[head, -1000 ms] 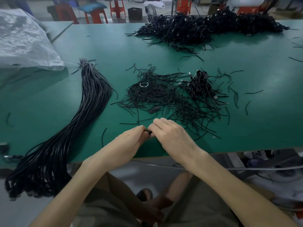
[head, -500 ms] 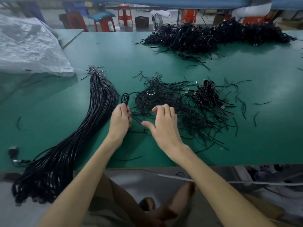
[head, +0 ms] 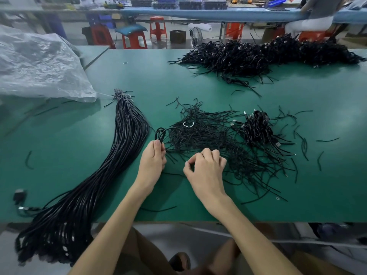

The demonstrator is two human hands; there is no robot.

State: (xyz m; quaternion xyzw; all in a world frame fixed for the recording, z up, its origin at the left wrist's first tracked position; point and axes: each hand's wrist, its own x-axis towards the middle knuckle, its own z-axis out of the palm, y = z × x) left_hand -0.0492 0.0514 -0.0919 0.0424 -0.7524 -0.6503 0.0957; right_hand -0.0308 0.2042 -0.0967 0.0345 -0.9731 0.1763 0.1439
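Note:
My left hand (head: 153,158) grips a small coiled black cable (head: 160,134), its loops sticking up past my fingertips. To the right of it my right hand (head: 205,169) hovers at the near edge of a loose pile of thin black ties (head: 200,133). Its fingers are curled, and thumb and forefinger pinch a thin tie strand (head: 174,173) that lies on the green table (head: 198,80). A small heap of coiled cables with metal plugs (head: 258,129) sits to the right of the ties.
A long thick bundle of black cables (head: 111,165) runs from mid-table off the near left edge. A clear plastic sack (head: 39,64) lies at the far left, a big heap of coiled cables (head: 268,54) at the back right. Red stools and a seated person are behind.
Both hands moved from the near table edge out to the tie pile. My left hand carried the coiled cable along. My right hand, spread over the ties before, has curled its fingers into a pinch.

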